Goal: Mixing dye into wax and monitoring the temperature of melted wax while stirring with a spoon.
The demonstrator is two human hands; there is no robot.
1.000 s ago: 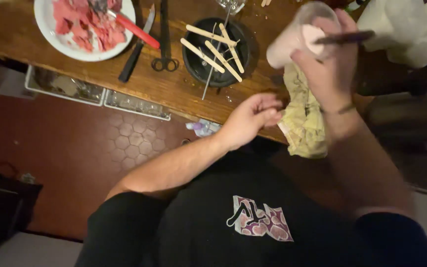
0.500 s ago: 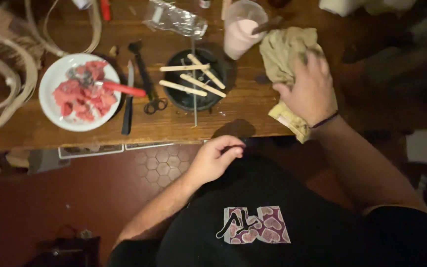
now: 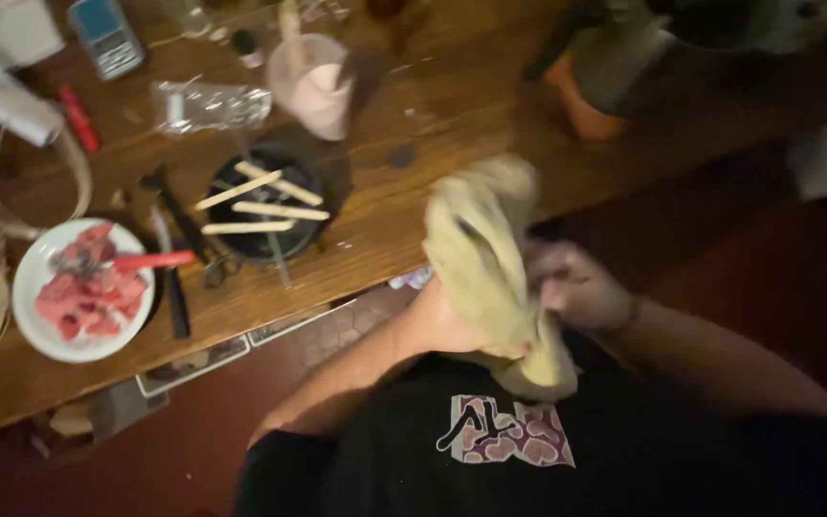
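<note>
From the head view, you hold a crumpled yellowish cloth (image 3: 488, 278) just off the near edge of the wooden counter (image 3: 452, 124), above your lap, with open floor to the right. Your left hand (image 3: 442, 321) grips it from underneath; your right hand (image 3: 576, 287) clutches its right side. On the counter: one white plate (image 3: 31, 330) of pink pieces, one black bowl (image 3: 260, 206) bearing three sticks, one cup (image 3: 313, 86).

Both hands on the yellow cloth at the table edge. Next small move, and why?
Probably keep rubbing the cloth between both hands: the left hand is under it, the right hand grips its side, and it hangs bunched off the table edge.
</note>
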